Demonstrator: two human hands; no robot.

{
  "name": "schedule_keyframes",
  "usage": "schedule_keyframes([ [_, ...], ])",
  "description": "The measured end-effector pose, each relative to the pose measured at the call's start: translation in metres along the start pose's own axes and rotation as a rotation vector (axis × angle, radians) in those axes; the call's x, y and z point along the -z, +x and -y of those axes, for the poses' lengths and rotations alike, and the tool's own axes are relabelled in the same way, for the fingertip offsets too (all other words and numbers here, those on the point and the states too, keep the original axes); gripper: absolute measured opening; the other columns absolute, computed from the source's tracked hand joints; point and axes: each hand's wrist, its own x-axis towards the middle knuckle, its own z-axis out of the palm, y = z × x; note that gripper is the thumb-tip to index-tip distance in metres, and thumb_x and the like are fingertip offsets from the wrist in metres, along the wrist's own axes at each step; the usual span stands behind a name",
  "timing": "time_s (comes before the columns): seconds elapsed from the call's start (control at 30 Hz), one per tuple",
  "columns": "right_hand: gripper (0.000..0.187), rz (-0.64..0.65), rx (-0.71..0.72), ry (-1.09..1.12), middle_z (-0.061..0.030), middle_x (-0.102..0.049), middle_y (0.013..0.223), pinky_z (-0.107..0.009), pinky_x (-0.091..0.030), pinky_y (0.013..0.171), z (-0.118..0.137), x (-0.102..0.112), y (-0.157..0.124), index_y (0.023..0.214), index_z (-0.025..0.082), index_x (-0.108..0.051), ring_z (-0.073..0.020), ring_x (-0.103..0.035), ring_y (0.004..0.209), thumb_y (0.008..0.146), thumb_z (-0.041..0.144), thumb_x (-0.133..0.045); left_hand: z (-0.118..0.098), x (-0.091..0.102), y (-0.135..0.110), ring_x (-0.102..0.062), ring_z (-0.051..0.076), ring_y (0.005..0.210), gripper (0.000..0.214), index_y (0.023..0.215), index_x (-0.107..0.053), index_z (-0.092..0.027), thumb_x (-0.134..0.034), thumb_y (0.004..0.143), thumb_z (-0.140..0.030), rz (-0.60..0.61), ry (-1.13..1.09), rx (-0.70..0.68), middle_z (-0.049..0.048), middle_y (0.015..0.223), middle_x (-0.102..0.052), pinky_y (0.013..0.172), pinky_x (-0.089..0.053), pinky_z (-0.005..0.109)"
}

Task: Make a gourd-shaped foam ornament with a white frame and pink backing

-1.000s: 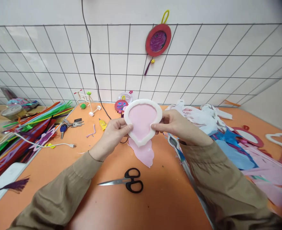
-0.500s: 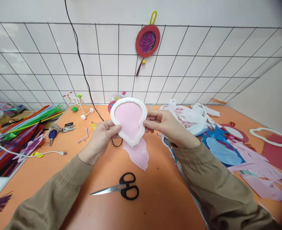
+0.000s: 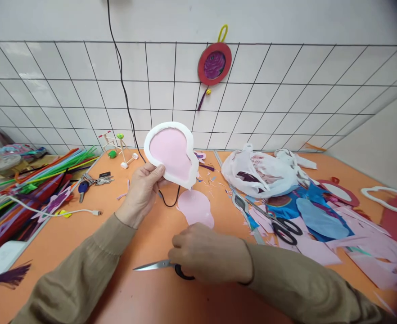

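Observation:
My left hand point(image 3: 142, 189) pinches the lower left edge of a white curved frame point(image 3: 147, 146) and holds it up above the table. Pink sheet point(image 3: 169, 148) fills the opening of that frame. Lower down, my right hand point(image 3: 208, 254) has its fingers curled over the black handles of a pair of scissors point(image 3: 156, 265). The scissors' blades point left, low over the table, and most of the handles are hidden by the hand. A loose pink cut-out point(image 3: 195, 207) lies on the table just beyond my right hand.
Coloured pipe cleaners point(image 3: 39, 180), keys point(image 3: 99, 179) and a white cable point(image 3: 66, 211) lie left. At right are a white plastic bag point(image 3: 218, 168), a second pair of scissors point(image 3: 284, 227) and pink scraps point(image 3: 370, 265). A red round ornament point(image 3: 201, 65) hangs on the tiled wall.
My right hand has let go of the white frame and come down onto the scissors. My left hand alone now holds the frame, slightly higher and turned. The view has shifted a little.

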Motion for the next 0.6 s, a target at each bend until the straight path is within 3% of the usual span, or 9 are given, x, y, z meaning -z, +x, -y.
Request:
schedule_keyframes([
  [0.13,0.013,0.040,-0.034,-0.064,-0.0068,-0.065,0.086,-0.030,-0.023,0.046,0.009,-0.027,0.011,0.091,0.014,-0.062,-0.0191,-0.060,0.066,0.084,0.013,-0.051,-0.002,-0.002,-0.002,-0.072,0.021,0.073,0.029,0.077,-0.073,-0.014,-0.085,0.063,-0.037,-0.028,0.034,-0.043,0.0073,0.078,-0.077,0.063,-0.061,0.028],
  [0.27,0.015,0.001,-0.083,-0.075,-0.0082,-0.065,0.085,-0.030,-0.028,0.047,0.013,-0.036,0.012,0.094,0.014,-0.060,-0.0206,-0.059,0.066,0.082,0.012,-0.051,-0.002,-0.003,-0.005,-0.071,0.019,0.071,0.027,0.077,-0.073,-0.014,-0.083,0.065,-0.036,-0.046,0.063,-0.053,0.0069,0.079,-0.077,0.064,-0.061,0.028],
  [0.47,0.020,0.040,-0.057,0.082,-0.0088,-0.066,0.089,-0.029,-0.031,0.048,0.004,-0.003,0.002,0.101,0.013,-0.065,-0.0163,-0.055,0.061,0.089,0.023,-0.051,-0.004,-0.002,-0.005,-0.071,0.020,0.072,0.025,0.080,-0.074,-0.014,-0.082,0.066,-0.033,-0.043,0.072,-0.054,0.0075,0.081,-0.077,0.064,-0.061,0.028],
  [0.6,0.039,-0.193,0.104,0.609,-0.0066,-0.062,0.092,-0.026,-0.045,0.066,-0.015,0.016,-0.007,0.125,0.013,-0.058,-0.0129,-0.057,0.074,0.087,0.014,-0.051,-0.007,0.000,-0.003,-0.073,0.023,0.077,0.024,0.079,-0.074,-0.014,-0.081,0.067,-0.033,-0.052,0.074,-0.056,0.0089,0.083,-0.077,0.068,-0.062,0.032],
])
